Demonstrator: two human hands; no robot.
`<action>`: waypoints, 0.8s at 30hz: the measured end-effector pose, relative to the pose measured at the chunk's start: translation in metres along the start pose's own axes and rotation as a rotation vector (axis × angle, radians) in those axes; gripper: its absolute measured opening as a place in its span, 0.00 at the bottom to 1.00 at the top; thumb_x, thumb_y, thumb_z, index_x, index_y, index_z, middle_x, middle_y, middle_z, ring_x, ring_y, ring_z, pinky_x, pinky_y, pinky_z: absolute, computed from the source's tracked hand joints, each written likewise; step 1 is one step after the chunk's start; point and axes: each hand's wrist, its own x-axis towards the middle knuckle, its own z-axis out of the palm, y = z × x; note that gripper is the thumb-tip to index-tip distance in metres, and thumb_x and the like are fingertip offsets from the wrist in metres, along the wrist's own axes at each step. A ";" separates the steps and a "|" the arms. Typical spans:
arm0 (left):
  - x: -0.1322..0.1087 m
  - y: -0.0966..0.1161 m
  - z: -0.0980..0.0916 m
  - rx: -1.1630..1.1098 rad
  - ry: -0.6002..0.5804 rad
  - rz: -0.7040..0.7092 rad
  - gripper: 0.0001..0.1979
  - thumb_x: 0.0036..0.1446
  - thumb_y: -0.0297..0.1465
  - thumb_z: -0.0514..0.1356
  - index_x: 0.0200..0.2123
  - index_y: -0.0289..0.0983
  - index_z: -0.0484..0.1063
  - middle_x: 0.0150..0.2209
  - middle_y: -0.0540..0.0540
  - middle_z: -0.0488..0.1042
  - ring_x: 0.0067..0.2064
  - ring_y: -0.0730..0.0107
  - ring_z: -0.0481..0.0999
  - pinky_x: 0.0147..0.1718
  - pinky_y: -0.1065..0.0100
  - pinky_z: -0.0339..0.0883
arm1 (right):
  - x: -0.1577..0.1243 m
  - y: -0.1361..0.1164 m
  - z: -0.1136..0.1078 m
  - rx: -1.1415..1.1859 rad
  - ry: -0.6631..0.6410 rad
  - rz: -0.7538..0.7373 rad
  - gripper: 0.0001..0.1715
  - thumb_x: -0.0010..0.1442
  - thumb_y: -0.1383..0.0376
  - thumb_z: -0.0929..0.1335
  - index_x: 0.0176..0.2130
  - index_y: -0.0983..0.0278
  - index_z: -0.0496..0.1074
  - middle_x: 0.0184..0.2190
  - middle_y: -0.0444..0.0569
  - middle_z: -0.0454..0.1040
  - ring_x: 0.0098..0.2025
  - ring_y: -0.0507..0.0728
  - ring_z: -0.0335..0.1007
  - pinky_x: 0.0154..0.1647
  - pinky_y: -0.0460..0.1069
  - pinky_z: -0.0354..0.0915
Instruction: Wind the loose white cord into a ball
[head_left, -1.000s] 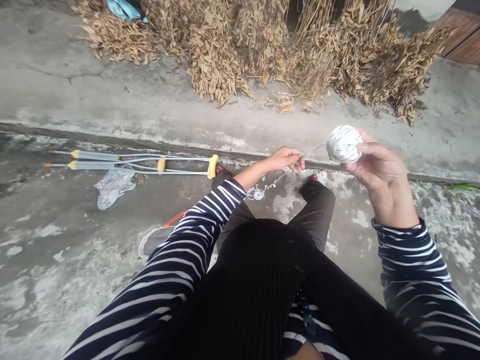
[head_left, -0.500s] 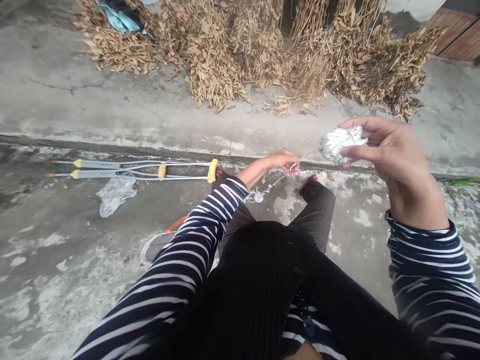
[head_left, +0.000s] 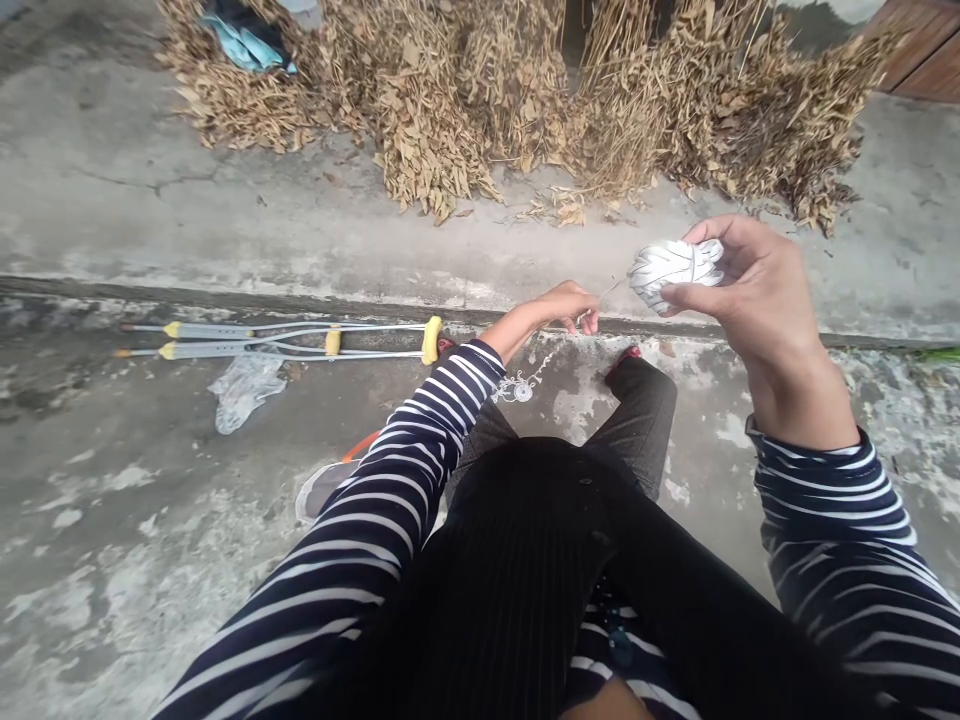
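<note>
My right hand [head_left: 750, 290] is raised at the right, fingers wrapped round a white ball of thread [head_left: 673, 270]. A thin strand runs from the ball down to my left hand [head_left: 564, 306], which pinches it above my knees. Below the left hand hangs a small white lacy piece [head_left: 519, 386] on the same thread. Both arms wear dark sleeves with white stripes. My legs in dark trousers [head_left: 600, 440] stretch out on the concrete.
A pair of grey crutches [head_left: 292, 343] with yellow pads lies on the ground at the left, beside a crumpled clear plastic bag [head_left: 246, 388]. Heaps of dry brown plants [head_left: 525, 100] fill the far side. A low concrete step [head_left: 225, 295] crosses the view.
My right hand turned the ball over and shifted slightly left and up. My left hand stayed pinched on the strand, rising a little.
</note>
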 end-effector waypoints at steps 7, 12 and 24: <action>0.002 0.027 -0.001 -0.103 0.080 0.189 0.13 0.54 0.33 0.59 0.22 0.31 0.74 0.40 0.34 0.82 0.42 0.66 0.79 0.35 0.72 0.76 | -0.001 -0.027 0.001 0.094 0.054 -0.183 0.26 0.37 0.75 0.78 0.37 0.67 0.72 0.32 0.48 0.74 0.30 0.52 0.72 0.27 0.47 0.76; 0.013 0.024 0.010 -0.135 0.040 0.205 0.13 0.55 0.32 0.59 0.22 0.30 0.73 0.36 0.35 0.82 0.37 0.69 0.79 0.33 0.71 0.76 | 0.000 -0.039 0.002 0.172 0.030 -0.197 0.24 0.40 0.75 0.79 0.38 0.66 0.72 0.33 0.49 0.74 0.31 0.55 0.74 0.27 0.51 0.78; -0.013 -0.072 0.027 -0.157 -0.084 -0.059 0.12 0.63 0.35 0.62 0.35 0.31 0.80 0.42 0.37 0.81 0.41 0.67 0.80 0.38 0.68 0.77 | 0.049 -0.056 -0.043 0.190 0.269 -0.306 0.25 0.35 0.72 0.79 0.33 0.65 0.68 0.31 0.49 0.72 0.29 0.57 0.74 0.26 0.54 0.75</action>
